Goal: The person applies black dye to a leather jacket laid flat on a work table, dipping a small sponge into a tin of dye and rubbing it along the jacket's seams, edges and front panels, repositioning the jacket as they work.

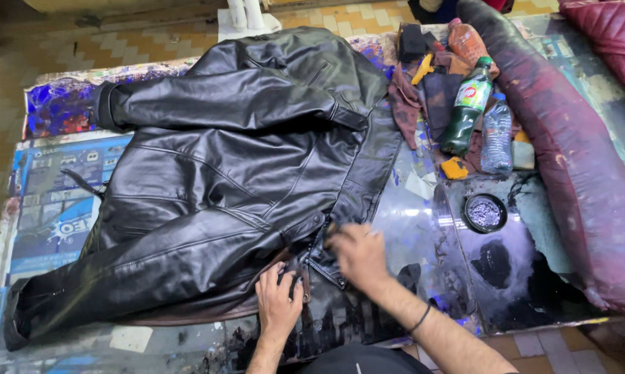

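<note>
Black leather jacket (222, 173) spread flat on a stained plastic-covered table (56, 208), its collar edge directly beneath both sets of fingers. The left hand (279, 299) presses flat with fingers together on the lower front; the right hand (357, 253), motion-blurred, has its fingers bunched on something small and dark, though whether it is a cloth or sponge cannot be told. A small round tin (485, 212) of dark paste sits just right of the right fingers, with a green bottle (467, 107) and clear bottle (496, 135) beyond; a careless sweep could plausibly knock it and smear the leather unevenly.
</note>
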